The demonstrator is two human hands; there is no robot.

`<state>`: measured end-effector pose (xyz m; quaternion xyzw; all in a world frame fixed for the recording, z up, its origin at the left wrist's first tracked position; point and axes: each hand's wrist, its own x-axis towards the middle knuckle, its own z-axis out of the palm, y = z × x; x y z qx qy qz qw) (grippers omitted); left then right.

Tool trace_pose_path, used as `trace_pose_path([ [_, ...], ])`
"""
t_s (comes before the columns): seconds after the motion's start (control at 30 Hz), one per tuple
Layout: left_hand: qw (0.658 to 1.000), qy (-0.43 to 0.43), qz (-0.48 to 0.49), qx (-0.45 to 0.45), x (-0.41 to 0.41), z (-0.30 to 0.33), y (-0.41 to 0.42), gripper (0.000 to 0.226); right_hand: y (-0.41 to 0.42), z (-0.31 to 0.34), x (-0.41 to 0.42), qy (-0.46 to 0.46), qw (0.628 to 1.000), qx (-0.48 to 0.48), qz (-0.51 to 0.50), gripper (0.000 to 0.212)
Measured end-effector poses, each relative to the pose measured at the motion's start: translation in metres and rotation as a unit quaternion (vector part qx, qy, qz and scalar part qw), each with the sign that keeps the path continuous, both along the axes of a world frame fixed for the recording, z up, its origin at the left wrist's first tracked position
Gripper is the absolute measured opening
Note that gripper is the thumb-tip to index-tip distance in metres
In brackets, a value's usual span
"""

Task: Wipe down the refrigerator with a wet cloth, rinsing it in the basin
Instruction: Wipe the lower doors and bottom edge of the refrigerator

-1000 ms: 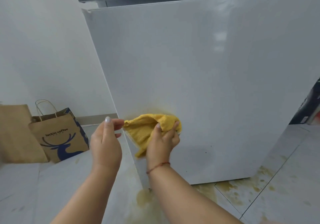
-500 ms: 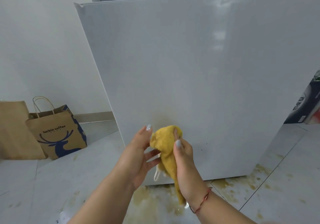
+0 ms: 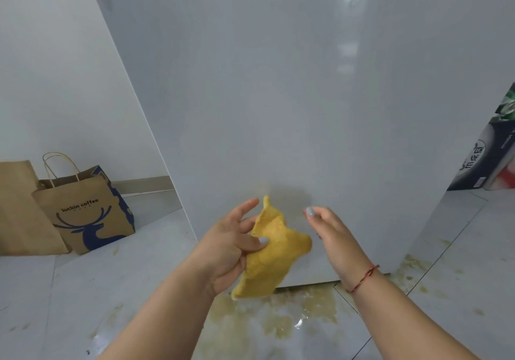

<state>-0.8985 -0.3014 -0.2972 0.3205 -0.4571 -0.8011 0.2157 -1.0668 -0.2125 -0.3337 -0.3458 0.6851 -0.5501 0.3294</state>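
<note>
Left grip (image 3: 231, 245) pinches cloth (image 3: 271, 256); right hand (image 3: 333, 237) apart.

paper bag (image 3: 92, 214) printed "luckin coffee" | plain brown bag (image 3: 22, 209) beside | box (image 3: 485, 162) right

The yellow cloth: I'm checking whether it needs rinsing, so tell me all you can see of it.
The yellow cloth looks like soft, textured fabric, rumpled and unfolded, with one corner pointing up. The left hand holds it by its left edge, thumb across the front. The right hand is off it. It hangs before the refrigerator door. No dirt is discernible.
</note>
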Motion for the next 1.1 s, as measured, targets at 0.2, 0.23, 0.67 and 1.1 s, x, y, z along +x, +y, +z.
trace_pose_path([
  [0.2, 0.982, -0.068, -0.155, -0.081, -0.001, 0.002, -0.003, 0.063, 0.0, 0.003, -0.013, -0.058, 0.974, 0.029, 0.217, 0.034],
  [0.23, 0.978, -0.072, -0.175, -0.087, 0.0, 0.001, -0.004, 0.062, 0.0, 0.001, -0.014, -0.042, 0.972, 0.038, 0.229, 0.033],
  [0.67, 0.841, -0.361, -0.202, -0.348, 0.01, -0.042, -0.02, 0.026, 0.008, 0.01, -0.033, 0.111, 0.981, -0.052, 0.149, 0.021],
  [1.1, 0.996, 0.001, 0.041, 0.074, 0.009, -0.061, -0.025, 0.029, 0.006, -0.005, 0.004, 0.272, 0.945, 0.004, 0.183, 0.021],
])
